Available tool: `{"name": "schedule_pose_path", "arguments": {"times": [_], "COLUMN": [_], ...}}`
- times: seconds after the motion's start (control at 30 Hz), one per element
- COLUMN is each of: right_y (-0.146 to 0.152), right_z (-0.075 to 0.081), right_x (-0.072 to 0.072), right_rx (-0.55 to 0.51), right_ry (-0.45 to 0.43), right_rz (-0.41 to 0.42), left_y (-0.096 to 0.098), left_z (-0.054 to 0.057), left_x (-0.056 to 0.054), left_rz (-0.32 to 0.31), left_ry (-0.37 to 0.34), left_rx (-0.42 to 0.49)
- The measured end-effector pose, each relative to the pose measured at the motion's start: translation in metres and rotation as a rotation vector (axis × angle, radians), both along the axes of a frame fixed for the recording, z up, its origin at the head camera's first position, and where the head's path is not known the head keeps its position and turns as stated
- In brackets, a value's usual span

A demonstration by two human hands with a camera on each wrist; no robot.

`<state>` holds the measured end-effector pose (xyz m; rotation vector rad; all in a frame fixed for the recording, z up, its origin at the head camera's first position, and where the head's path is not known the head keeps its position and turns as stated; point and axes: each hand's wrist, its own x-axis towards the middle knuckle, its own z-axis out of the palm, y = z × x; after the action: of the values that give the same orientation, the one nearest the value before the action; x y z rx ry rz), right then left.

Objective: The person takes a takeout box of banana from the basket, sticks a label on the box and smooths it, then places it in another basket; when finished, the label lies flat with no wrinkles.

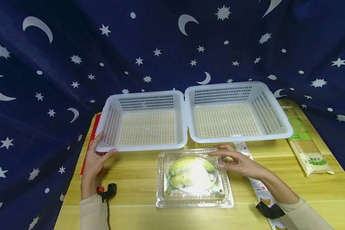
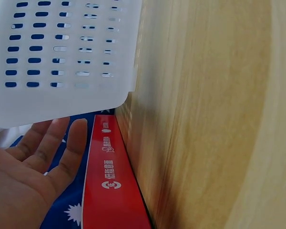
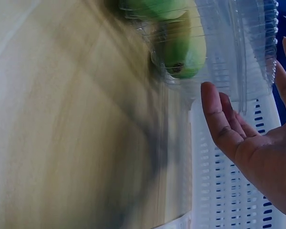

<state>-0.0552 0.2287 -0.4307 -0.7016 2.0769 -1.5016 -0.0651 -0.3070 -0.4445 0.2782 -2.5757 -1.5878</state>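
Note:
My left hand is at the near left corner of the left white basket. Its thumb lies along the front rim and its fingers reach up the left side. In the left wrist view the fingers are nearly straight, their tips right at the basket's edge. A clear plastic clamshell box with green-yellow fruit lies in front of the baskets, its lid down and glaring with light. My right hand is at the box's far right corner, fingers extended and thumb beside the lid.
A second white basket adjoins the first on the right. One red package lies by the table's left edge. A long printed strip passes under my right forearm, and a green-labelled bag lies far right. Dark star-patterned cloth hangs behind.

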Motion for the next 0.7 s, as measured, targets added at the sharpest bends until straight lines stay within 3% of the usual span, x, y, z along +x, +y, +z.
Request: {"name": "schedule_pose_path", "arguments": {"times": [0.2,0.47,0.57,0.7], "right_y": [0.007,0.022,0.03,0.045], "right_z": [0.003,0.001,0.002,0.004], "right_x": [0.002,0.011,0.014,0.017], "right_rx": [-0.046,-0.08,-0.057,0.029], "right_ry": [0.048,0.079,0.099,0.171], "right_rz": [-0.001,-0.067,-0.112,-0.227], "left_y": [0.0,0.001,0.001,0.008], "left_z": [0.0,0.005,0.01,0.021], "left_x": [0.0,0.002,0.005,0.006], "left_rz": [0.006,-0.028,-0.039,-0.021], "left_ry": [-0.019,-0.022,0.032,0.17], "left_rx": [0.008,-0.065,-0.147,-0.274]}}
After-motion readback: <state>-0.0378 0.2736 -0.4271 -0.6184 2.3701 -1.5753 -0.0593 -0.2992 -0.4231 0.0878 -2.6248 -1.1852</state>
